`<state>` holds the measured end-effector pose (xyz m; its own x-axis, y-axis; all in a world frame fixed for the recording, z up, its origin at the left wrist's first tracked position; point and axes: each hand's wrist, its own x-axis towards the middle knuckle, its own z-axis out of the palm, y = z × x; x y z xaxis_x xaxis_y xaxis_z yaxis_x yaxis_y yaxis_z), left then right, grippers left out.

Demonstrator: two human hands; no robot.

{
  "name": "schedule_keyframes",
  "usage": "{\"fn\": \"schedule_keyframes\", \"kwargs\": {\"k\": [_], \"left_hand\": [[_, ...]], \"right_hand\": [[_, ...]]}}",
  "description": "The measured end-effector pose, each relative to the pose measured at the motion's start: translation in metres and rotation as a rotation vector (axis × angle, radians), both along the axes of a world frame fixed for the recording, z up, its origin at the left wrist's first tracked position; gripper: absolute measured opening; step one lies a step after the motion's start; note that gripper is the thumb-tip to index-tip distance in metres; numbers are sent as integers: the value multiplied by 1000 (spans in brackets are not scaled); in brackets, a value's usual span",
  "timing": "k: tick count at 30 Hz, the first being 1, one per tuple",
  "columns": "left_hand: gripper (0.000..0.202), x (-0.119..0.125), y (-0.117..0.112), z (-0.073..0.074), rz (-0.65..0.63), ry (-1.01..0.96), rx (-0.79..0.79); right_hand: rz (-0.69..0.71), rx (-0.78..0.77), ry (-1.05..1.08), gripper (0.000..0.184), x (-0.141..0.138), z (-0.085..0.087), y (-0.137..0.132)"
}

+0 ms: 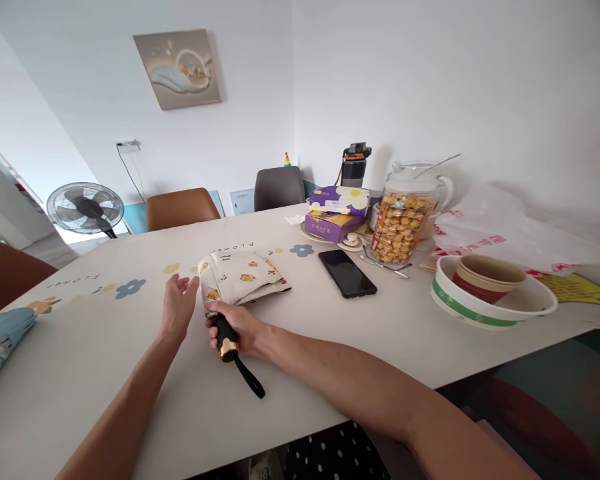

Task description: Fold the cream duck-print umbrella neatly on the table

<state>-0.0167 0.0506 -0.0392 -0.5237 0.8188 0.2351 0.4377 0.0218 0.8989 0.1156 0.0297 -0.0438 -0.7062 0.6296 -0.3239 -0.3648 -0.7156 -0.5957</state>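
A folded umbrella (245, 277) with cream fabric and small orange cartoon prints lies on the white table. Its black handle has a gold band and a black wrist strap hanging toward the table's near edge. My right hand (237, 325) is closed round the handle, just below the fabric. Just left of the fabric, my left hand (180, 303) is raised over the table with its fingers apart and slightly curled, holding nothing. Part of the umbrella's far side is hidden under its own loose fabric.
Right of the umbrella lies a black phone (347, 273). Farther right stand a jar of popcorn (400, 227), purple boxes (336, 223), a dark bottle (354, 167) and a white paper bowl (465, 308) with a cup inside. A blue folded umbrella (5, 340) lies at the left edge.
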Motion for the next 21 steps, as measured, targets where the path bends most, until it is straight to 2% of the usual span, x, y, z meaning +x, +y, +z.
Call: {"fn": "schedule_keyframes", "kwargs": {"k": [2,4,6,9,13,16,21], "left_hand": [[52,5,-1,5,-8,88,47],[40,14,-1,13,-91,181,42],[36,28,1,23,-239,302,-11],[37,53,10,34,-485,586,-175],[30,81,26,38,-708,1004,-329],[30,94,37,37,-732,1116,-342],[31,101,42,36,-640,1167,-274]], "right_hand": [[12,-35,8,17,0,1,1],[54,-46,15,17,1,1,0],[63,-28,3,16,1,1,0],[29,37,-26,13,1,0,-1],[17,104,-39,14,-2,-4,2],[29,142,-77,14,-3,-7,4],[35,168,-85,19,-1,-6,3]]}}
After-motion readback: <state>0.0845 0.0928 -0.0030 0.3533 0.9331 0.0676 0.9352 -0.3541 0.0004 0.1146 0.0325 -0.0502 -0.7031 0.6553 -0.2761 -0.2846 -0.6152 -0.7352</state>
